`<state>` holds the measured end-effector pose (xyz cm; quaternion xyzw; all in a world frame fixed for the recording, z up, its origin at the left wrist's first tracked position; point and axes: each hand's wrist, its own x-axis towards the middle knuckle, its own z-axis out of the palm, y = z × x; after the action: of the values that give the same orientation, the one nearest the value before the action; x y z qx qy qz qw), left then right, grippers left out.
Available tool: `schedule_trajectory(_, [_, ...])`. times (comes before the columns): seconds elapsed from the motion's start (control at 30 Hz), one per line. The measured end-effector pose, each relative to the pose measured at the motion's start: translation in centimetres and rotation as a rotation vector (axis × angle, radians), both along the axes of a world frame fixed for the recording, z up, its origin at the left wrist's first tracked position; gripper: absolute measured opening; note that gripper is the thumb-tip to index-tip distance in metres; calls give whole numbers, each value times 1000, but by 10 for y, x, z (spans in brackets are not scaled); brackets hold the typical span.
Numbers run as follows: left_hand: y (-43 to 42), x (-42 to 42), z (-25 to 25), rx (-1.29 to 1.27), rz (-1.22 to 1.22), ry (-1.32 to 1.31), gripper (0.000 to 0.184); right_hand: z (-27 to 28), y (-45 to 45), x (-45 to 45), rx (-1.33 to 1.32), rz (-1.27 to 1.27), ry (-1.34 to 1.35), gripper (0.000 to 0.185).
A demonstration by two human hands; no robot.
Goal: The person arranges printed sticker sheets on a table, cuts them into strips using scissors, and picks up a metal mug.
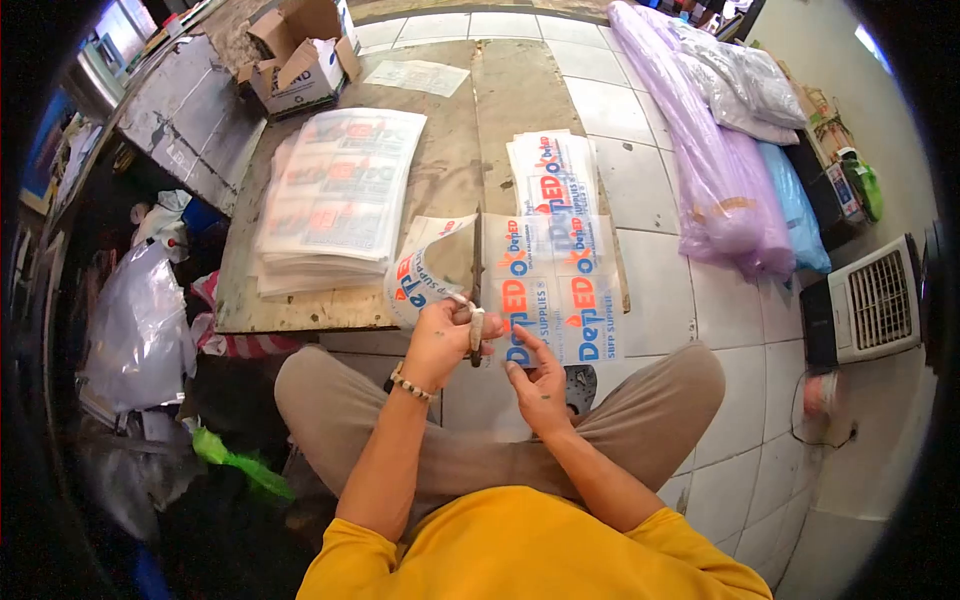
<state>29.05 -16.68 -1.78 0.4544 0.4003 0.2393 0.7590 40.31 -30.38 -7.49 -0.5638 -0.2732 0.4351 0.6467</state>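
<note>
My left hand (434, 346), with a beaded bracelet on its wrist, is closed round the wrapped handle of a dark, narrow blade (477, 270) that points away from me. Just right of it, my right hand (540, 386) pinches the near edge of a clear printed plastic sheet (550, 290) with blue and red lettering. A curled printed piece (425, 275) rises on the blade's left side. Beyond the sheet lies a small stack of printed sheets (553, 165). A thick stack of whitish printed sheets (340, 185) rests on the wooden board (450, 140) to the left.
An open cardboard box (297, 75) and a loose flat sheet (417, 77) are at the board's far left. Purple plastic rolls (715, 170) lie on the tiled floor (655, 270) at right, near a white vented appliance (878, 298). Plastic bags (140, 325) are heaped at left.
</note>
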Motion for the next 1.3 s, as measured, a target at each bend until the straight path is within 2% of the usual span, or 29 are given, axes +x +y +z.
schedule_trajectory(0.23, [5, 0, 1, 4, -25, 28, 49, -1, -1, -1, 14, -1, -30, 52])
schedule_trajectory(0.33, [-11, -13, 18, 9, -76, 50, 59, 6, 3, 0, 68, -60, 28, 51])
schedule_trajectory(0.37, [-18, -21, 23, 1, -127, 61, 71, 7, 4, -1, 89, -81, 58, 50])
schedule_trajectory(0.47, [-45, -53, 43, -75, -249, 75, 79, 9, 6, -1, 108, -142, 131, 55])
schedule_trajectory(0.57, [-66, -85, 40, -94, -352, 31, 81, 9, 6, 1, 19, -187, 80, 47])
schedule_trajectory(0.77, [-89, -132, 34, -265, -252, 6, 79, -8, 3, 17, 99, -243, 204, 31])
schedule_trajectory(0.87, [-93, -141, 30, -284, -237, 17, 78, 8, 10, 22, 123, -329, 242, 30])
schedule_trajectory(1.03, [-100, -141, 27, -308, -203, 0, 77, 27, 17, 30, 150, -355, 302, 47])
schedule_trajectory(1.2, [-108, -139, 35, -424, -190, -18, 73, 22, 24, 27, 81, -186, 390, 42])
schedule_trajectory(1.27, [-114, -141, 32, -372, -271, 4, 74, 19, 27, 26, 91, -146, 476, 40])
schedule_trajectory(1.3, [-115, -142, 31, -345, -309, 15, 75, 16, 29, 22, 105, -154, 419, 36])
